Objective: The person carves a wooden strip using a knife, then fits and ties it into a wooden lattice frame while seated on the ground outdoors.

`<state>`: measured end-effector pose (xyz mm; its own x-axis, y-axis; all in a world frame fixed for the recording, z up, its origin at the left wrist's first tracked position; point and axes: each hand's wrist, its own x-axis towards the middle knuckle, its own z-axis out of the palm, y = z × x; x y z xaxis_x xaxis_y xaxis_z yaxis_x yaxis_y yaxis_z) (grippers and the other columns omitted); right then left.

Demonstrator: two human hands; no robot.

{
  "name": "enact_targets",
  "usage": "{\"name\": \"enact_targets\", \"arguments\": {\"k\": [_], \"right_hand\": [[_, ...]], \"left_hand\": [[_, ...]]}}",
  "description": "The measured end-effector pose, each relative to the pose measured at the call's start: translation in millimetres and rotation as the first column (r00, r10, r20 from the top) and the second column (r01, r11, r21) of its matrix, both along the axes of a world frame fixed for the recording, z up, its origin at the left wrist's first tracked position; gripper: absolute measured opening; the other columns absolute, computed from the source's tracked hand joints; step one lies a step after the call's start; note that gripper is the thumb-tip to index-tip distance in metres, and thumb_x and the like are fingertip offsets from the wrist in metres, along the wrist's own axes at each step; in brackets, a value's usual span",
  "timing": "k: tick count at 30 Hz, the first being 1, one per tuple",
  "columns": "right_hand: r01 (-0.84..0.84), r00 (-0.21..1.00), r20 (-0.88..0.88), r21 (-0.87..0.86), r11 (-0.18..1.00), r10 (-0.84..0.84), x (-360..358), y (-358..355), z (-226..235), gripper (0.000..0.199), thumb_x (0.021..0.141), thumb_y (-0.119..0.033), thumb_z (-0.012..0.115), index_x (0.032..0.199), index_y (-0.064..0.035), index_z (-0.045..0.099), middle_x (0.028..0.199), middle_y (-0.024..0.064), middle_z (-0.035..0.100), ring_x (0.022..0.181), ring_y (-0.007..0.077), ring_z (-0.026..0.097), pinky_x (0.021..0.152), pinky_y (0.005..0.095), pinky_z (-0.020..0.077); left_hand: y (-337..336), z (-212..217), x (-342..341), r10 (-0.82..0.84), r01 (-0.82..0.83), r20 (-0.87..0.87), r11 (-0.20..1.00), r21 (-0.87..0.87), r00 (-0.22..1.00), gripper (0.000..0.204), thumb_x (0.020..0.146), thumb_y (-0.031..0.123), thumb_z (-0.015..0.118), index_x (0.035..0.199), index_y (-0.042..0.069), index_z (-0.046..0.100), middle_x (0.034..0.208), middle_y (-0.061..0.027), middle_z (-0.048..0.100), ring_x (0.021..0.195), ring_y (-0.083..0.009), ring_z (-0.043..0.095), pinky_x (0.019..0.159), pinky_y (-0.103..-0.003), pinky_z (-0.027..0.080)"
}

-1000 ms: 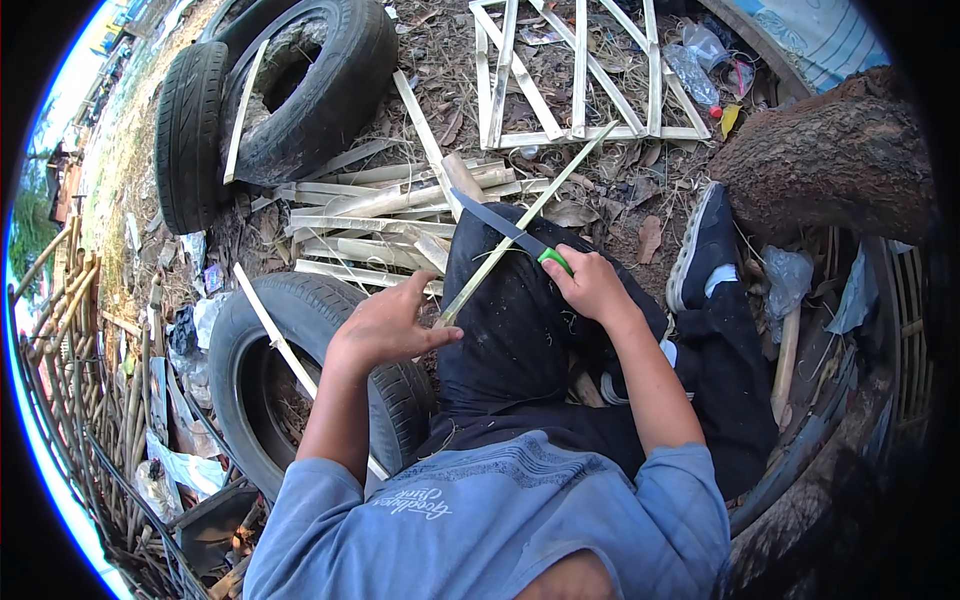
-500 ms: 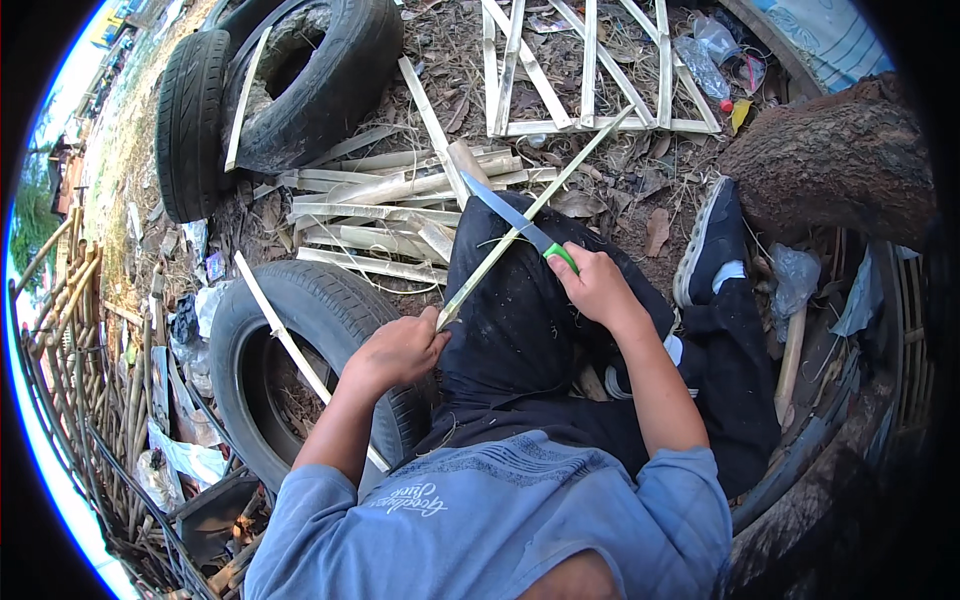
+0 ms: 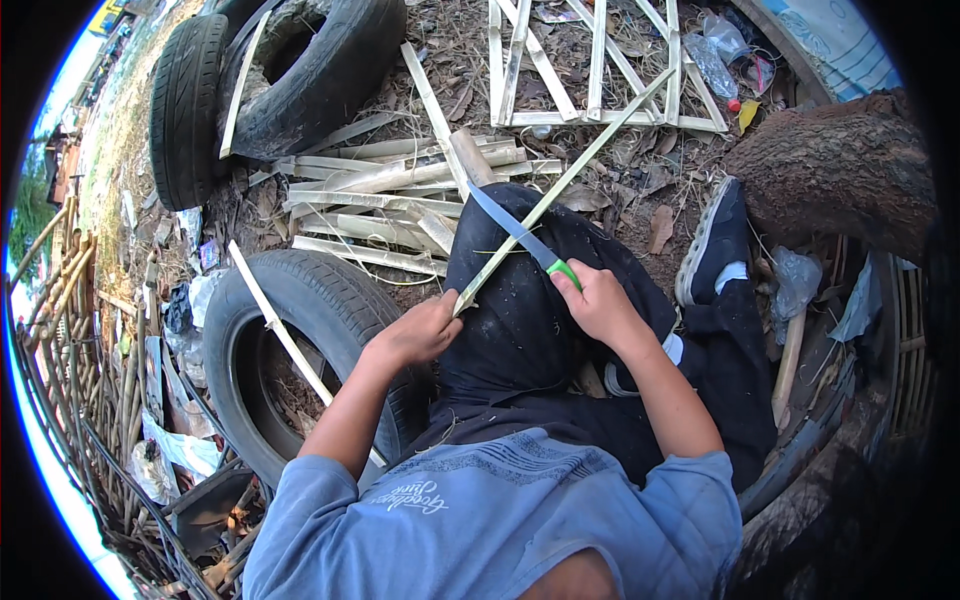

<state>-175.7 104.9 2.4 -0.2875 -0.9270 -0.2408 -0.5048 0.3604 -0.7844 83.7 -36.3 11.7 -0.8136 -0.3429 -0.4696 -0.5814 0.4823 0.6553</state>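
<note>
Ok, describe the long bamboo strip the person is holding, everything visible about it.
The bamboo strip is a long, thin, pale yellow-green slat, straight and flat. It slants from the left hand, which grips its near end above the dark-trousered knee, up and to the right, its far end lying over the slat frame on the ground. The knife, green-handled and held in the right hand, crosses it with the blade laid against it partway along.
</note>
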Motion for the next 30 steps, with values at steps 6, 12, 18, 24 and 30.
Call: {"name": "enact_targets", "arguments": {"k": [6,12,18,24,30], "right_hand": [[0.101,0.994,0.049,-0.045,0.994,-0.099,5,-5,-4,0.038,0.098,-0.036,0.052,0.085,-0.0009,0.056,0.067,0.0253,0.059,0.068,0.0464,0.060,0.058,0.0489,0.0465],[0.161,0.973,0.161,0.021,0.987,-0.163,-7,-17,5,0.037,0.097,-0.037,0.052,0.086,-0.0021,0.056,0.069,0.0253,0.061,0.072,0.0473,0.061,0.064,0.0531,0.0478],[0.021,0.999,0.033,0.065,0.998,-0.023,-1,-13,16,0.038,0.096,-0.039,0.054,0.085,-0.0028,0.056,0.066,0.0244,0.060,0.069,0.0455,0.061,0.062,0.0523,0.0476],[-0.033,0.999,0.027,0.037,0.999,0.032,21,5,10,0.040,0.096,-0.040,0.053,0.083,-0.0024,0.057,0.064,0.0236,0.059,0.067,0.0448,0.061,0.059,0.0511,0.0465],[-0.180,0.981,-0.064,0.070,0.981,0.184,41,12,11,0.039,0.097,-0.039,0.053,0.084,-0.0030,0.060,0.064,0.0224,0.061,0.066,0.0431,0.063,0.059,0.0500,0.0491]], "left_hand": [[-1,-8,2,0.009,-0.008,-0.078,1.000,0.009,0.997,0.022,0.090,0.014,0.051,0.097,-0.005,0.043,0.085,-0.0291,0.056,0.089,-0.0479,0.055,0.079,-0.051,0.042],[0,-8,-2,0.022,-0.024,-0.055,0.999,-0.037,0.998,0.020,0.089,0.014,0.051,0.096,-0.004,0.044,0.087,-0.0292,0.056,0.090,-0.0484,0.055,0.079,-0.052,0.042],[3,-14,-1,0.028,-0.040,-0.098,0.992,-0.124,0.995,0.021,0.088,0.015,0.052,0.093,-0.004,0.044,0.080,-0.0297,0.059,0.083,-0.0493,0.056,0.075,-0.055,0.043],[10,-13,-4,0.050,-0.062,-0.107,0.992,-0.112,0.993,0.019,0.087,0.012,0.051,0.093,-0.003,0.042,0.085,-0.0294,0.054,0.087,-0.0498,0.052,0.074,-0.053,0.041],[11,-21,-2,0.042,-0.059,-0.127,0.989,-0.137,0.991,0.020,0.087,0.014,0.052,0.092,-0.004,0.044,0.081,-0.0285,0.057,0.082,-0.0487,0.055,0.074,-0.055,0.042]]}}
